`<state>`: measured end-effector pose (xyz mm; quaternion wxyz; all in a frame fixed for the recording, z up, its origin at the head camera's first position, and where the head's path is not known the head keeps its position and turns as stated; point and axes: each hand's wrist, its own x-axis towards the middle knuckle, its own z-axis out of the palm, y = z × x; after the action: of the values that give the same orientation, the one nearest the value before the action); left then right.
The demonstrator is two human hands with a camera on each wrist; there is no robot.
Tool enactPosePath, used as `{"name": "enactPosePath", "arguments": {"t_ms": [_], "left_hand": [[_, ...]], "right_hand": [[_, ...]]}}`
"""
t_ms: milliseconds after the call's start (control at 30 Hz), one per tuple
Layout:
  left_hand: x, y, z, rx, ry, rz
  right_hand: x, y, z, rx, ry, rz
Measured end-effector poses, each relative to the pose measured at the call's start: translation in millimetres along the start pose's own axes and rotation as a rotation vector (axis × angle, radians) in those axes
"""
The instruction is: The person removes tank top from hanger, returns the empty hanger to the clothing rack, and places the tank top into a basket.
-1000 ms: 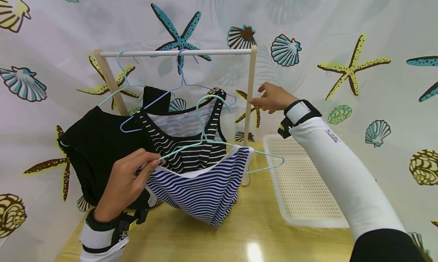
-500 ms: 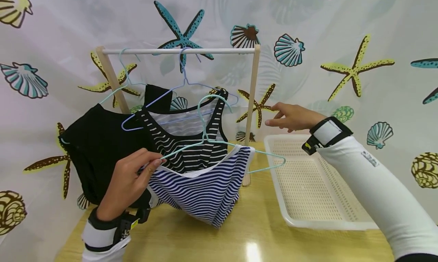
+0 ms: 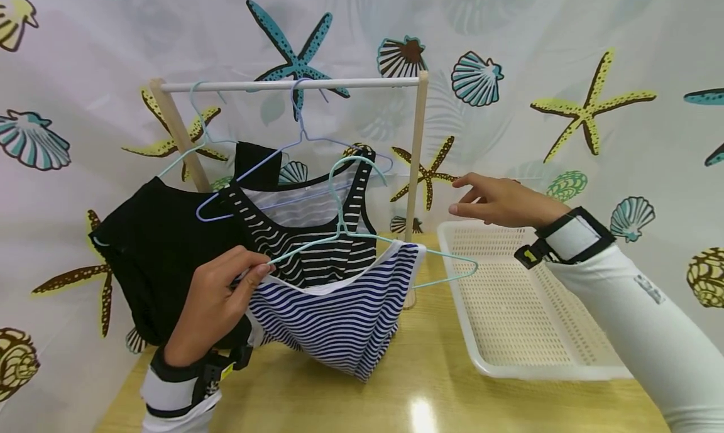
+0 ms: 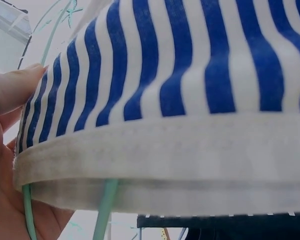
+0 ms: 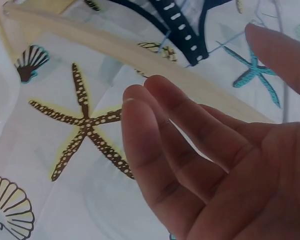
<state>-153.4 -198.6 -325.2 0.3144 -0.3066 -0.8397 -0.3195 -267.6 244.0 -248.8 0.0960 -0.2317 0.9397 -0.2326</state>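
Note:
In the head view my left hand (image 3: 223, 298) pinches a mint-green hanger (image 3: 339, 227) by its left arm, between thumb and forefinger. On that hanger is a blue-and-white striped garment (image 3: 339, 310) with a white band; its right end sits over the hanger's right arm, whose tip sticks out bare. Up close in the left wrist view, the striped cloth (image 4: 155, 65) fills most of the picture, with the hand's thumb at its edge. My right hand (image 3: 500, 200) hovers above the white basket's far end, fingers loosely bent and holding nothing. The right wrist view shows the same hand with a bare palm.
A small rack with a white rail (image 3: 362, 83) and wooden posts stands behind. From it hang a black garment (image 3: 175, 244) and a black-and-white striped tank top (image 3: 317, 247) on a lilac hanger. A white perforated basket (image 3: 472, 345) rests on the wooden table (image 3: 317, 408).
My right hand has drawn away from the rack's right post, moving right and down to above the basket. The left hand keeps its hold on the hanger with little movement.

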Motion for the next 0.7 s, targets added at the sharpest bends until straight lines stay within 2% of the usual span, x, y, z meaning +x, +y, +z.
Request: {"name": "enactPosePath", "arguments": {"t_ms": [200, 433, 600, 700], "left_hand": [[6.8, -2.7, -1.0, -0.005, 0.014, 0.004], [15.0, -7.6, 10.5, -0.03, 0.026, -0.01], [15.3, -11.7, 20.3, -0.038, 0.03, -0.021], [13.3, -14.2, 23.2, -0.035, 0.034, -0.038]], "right_hand": [[-12.2, -8, 3, 0.015, 0.097, -0.046], [-34.2, -22, 7, -0.005, 0.24, -0.135], [-54.4, -33, 24, -0.021, 0.381, -0.196], [-62.1, -36, 40, 0.016, 0.463, -0.204]]}}
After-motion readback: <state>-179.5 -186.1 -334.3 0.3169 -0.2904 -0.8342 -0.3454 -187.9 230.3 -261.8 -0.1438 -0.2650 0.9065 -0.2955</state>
